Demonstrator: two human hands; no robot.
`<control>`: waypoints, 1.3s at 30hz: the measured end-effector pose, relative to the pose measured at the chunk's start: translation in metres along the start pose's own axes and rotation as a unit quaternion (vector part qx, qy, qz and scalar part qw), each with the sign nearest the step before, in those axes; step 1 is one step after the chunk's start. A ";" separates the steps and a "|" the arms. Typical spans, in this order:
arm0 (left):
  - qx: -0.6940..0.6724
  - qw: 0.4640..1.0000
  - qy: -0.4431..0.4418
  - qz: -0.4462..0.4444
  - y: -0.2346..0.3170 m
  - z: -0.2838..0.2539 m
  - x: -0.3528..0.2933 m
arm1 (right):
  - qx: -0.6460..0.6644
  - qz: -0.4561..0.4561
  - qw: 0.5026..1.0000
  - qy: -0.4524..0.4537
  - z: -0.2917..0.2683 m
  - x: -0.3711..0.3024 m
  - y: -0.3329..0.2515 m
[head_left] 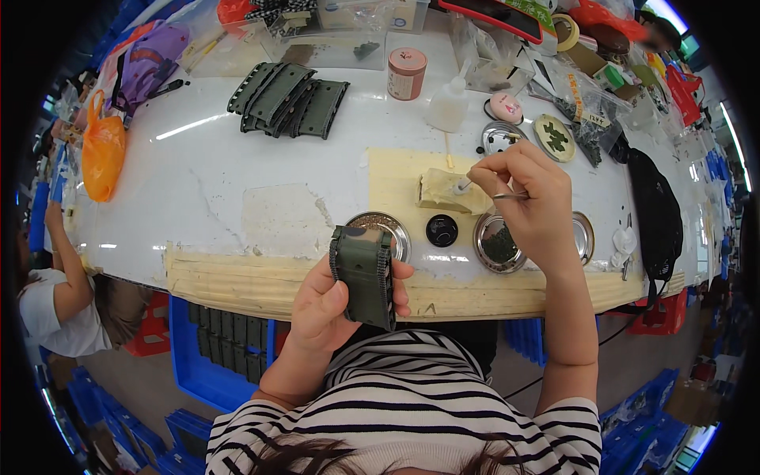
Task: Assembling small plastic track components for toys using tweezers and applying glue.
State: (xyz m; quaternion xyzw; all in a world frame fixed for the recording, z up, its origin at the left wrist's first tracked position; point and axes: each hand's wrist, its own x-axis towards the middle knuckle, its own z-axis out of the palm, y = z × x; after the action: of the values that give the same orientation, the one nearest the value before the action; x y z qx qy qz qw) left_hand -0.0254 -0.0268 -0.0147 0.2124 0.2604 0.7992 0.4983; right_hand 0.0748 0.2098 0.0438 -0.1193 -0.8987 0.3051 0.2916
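Striped shirt (427, 388) below; left fingers (336, 296) clasp green piece (366, 281); right fingers (495, 165) pinch slim tool (462, 187).

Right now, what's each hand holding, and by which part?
Left hand: a dark green piece, by its long sides. Right hand: apparently a slim tool, pinched; which part cannot be told.

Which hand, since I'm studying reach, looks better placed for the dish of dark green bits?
Probably the right hand: it's nearer the dish, though pinching a pale tool; the left hand grips a green piece.
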 end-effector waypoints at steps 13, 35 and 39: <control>-0.012 1.000 -0.003 0.002 -0.001 -0.003 0.000 | 0.169 0.117 0.975 0.084 -0.010 0.002 0.003; -0.072 0.996 -0.047 0.003 -0.006 -0.012 0.001 | -0.015 -0.032 0.998 0.051 0.003 -0.001 0.003; -0.065 0.997 -0.046 0.002 -0.005 -0.011 0.001 | -0.054 -0.045 0.998 0.006 0.007 -0.003 0.001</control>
State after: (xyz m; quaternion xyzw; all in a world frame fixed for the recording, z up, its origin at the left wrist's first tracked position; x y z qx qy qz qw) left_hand -0.0296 -0.0261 -0.0265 0.2167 0.1845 0.8046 0.5212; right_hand 0.0732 0.2062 0.0377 -0.0964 -0.9167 0.2419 0.3031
